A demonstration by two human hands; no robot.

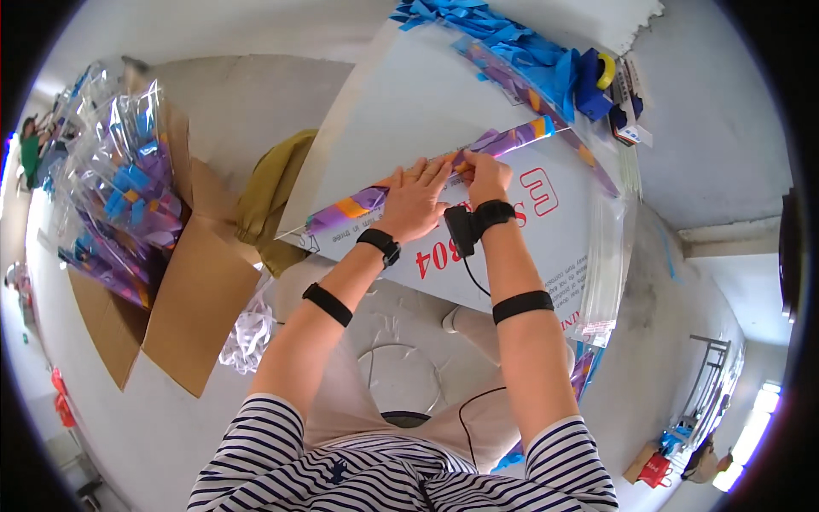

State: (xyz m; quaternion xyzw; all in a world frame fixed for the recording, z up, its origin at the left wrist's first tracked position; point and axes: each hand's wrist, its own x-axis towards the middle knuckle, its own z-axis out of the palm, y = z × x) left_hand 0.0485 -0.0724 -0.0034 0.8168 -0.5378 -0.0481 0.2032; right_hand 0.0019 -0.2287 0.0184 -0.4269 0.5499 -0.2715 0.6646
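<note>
A long, narrow roll of purple and orange printed sheet [354, 205] with a blue end lies slantwise across the white board [358, 128]. A thin pale stick pokes out of its lower left end. My left hand [415, 198] rests flat on the roll's middle, fingers stretched out together. Just to its right, my right hand [487, 177] is closed, thumb and fingers pinching the roll's edge. Another purple and orange strip [520, 90] lies at the board's far right side, partly under clear film.
Blue strips [503, 38] are heaped at the board's far edge, beside a yellow tape roll [606, 72]. On the left, an open cardboard box [200, 290] holds several film-wrapped purple bundles [128, 205]. An olive cloth [277, 192] sits between box and board. White scraps [249, 337] lie below.
</note>
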